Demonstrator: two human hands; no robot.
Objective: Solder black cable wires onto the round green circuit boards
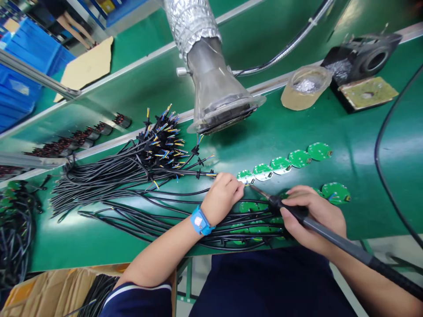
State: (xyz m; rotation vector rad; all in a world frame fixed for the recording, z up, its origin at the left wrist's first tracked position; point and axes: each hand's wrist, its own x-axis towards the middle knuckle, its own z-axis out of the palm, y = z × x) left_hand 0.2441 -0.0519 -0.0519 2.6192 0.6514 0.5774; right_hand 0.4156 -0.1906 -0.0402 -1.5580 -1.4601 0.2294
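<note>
My right hand (313, 213) is wrapped round a black soldering iron (340, 240), its thin tip pointing left onto the edge of a round green circuit board (246, 177). That board lies at the left end of a row of similar boards (280, 165). My left hand (223, 196), with a blue strap (201, 220) on the wrist, is closed at the same board's edge, fingers pinching the end of a black cable (178, 192); the exact grip is hidden. Below both hands lie more boards (253, 206) with black cables across them.
A bundle of black cables (109, 171) with coloured wire ends lies left. Above hangs a fume extractor hood (218, 83). A pot (306, 88), a sponge (368, 93) and an iron stand (363, 57) sit back right. A black cord (383, 163) loops at right.
</note>
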